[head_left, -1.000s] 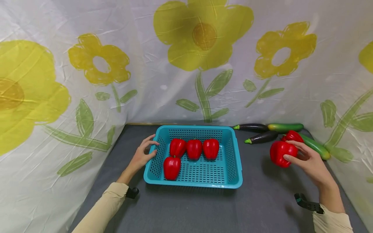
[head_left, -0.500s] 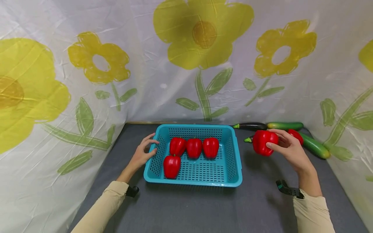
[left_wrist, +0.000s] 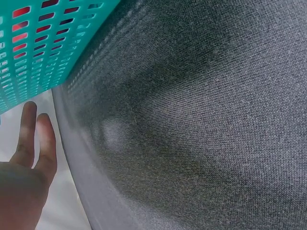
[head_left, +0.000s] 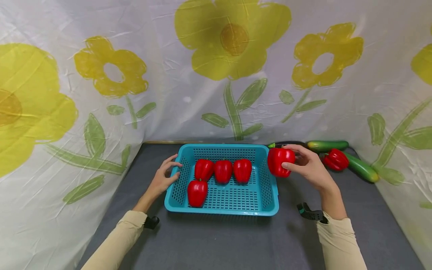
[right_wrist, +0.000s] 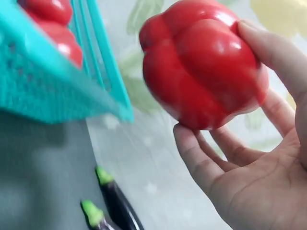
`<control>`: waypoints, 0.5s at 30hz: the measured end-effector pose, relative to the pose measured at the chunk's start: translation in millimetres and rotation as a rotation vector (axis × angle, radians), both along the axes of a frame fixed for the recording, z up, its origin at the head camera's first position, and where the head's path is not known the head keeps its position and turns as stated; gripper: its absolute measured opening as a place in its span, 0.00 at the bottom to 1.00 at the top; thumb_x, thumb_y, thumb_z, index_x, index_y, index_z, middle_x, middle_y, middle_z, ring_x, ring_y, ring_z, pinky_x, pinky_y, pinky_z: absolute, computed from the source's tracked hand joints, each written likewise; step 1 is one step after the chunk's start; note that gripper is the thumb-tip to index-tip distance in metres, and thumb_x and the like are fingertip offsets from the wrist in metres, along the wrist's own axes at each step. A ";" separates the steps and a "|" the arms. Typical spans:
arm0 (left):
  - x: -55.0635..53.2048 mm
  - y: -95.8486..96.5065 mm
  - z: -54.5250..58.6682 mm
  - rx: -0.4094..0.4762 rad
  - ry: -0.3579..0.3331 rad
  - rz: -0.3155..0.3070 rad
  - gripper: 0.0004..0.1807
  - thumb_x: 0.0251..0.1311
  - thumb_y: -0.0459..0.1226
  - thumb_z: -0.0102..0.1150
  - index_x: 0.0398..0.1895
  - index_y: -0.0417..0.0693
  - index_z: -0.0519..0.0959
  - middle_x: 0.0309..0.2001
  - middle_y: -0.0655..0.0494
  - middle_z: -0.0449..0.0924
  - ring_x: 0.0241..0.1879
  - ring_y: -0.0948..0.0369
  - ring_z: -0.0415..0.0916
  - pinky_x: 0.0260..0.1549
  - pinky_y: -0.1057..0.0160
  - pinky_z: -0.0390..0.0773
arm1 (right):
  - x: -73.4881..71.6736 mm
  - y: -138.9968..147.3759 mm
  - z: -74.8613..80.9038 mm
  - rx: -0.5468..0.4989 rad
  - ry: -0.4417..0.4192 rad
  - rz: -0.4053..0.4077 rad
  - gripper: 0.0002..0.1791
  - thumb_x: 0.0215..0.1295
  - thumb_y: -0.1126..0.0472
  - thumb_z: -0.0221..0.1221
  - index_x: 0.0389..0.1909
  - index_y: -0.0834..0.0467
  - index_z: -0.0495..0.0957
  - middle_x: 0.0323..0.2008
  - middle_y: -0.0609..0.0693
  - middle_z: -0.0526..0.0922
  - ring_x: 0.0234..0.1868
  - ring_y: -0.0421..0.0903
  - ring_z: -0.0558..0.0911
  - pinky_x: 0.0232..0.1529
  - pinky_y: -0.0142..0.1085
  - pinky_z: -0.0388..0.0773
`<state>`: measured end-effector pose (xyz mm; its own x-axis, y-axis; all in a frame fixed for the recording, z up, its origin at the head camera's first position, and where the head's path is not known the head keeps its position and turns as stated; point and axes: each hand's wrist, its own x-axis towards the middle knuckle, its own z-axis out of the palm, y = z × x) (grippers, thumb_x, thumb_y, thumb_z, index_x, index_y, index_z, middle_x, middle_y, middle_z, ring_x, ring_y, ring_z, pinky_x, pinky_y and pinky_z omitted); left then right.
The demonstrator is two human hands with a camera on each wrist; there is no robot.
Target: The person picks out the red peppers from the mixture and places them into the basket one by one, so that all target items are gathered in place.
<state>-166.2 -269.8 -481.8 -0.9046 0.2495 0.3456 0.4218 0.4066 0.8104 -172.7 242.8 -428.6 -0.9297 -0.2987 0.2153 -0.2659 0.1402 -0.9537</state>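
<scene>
My right hand [head_left: 308, 167] holds a red bell pepper [head_left: 281, 162] between thumb and fingers, above the right rim of the teal basket [head_left: 222, 214]. In the right wrist view the pepper [right_wrist: 201, 67] shows its lobed end, the thumb on one side and fingers on the other. Several red bell peppers stand in the basket, one of them a pepper [head_left: 197, 193] at the front left. My left hand [head_left: 163, 177] is at the basket's left rim, fingers spread and slightly bent. In the left wrist view two fingers [left_wrist: 46, 143] stretch beside the basket's perforated wall [left_wrist: 43, 52].
Another red bell pepper [head_left: 336, 159] lies at the right beside a green zucchini [head_left: 362, 167]. A second zucchini [head_left: 327, 146] lies behind. Two dark eggplants, one of them an eggplant [right_wrist: 120, 206], are partly hidden by my right hand in the head view. A flower-printed sheet [head_left: 175, 108] encloses the dark table [head_left: 216, 243].
My right hand has carried the bell pepper leftward from the vegetables at the right to the basket's right rim. The left hand has stayed at the left rim.
</scene>
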 end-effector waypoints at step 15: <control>1.1 1.2 2.5 0.011 0.002 -0.004 0.14 0.62 0.19 0.58 0.51 0.24 0.77 0.71 0.24 0.56 0.64 0.32 0.62 0.52 0.29 0.69 | -6.1 -56.2 3.4 -0.036 -0.050 0.188 0.26 0.62 0.70 0.68 0.62 0.61 0.75 0.60 0.59 0.74 0.57 0.65 0.74 0.43 0.52 0.83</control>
<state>-165.1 -268.6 -479.4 -0.9031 0.2491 0.3499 0.4247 0.3964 0.8139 -178.8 186.5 -425.2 -0.8680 -0.4611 0.1845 -0.2367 0.0576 -0.9699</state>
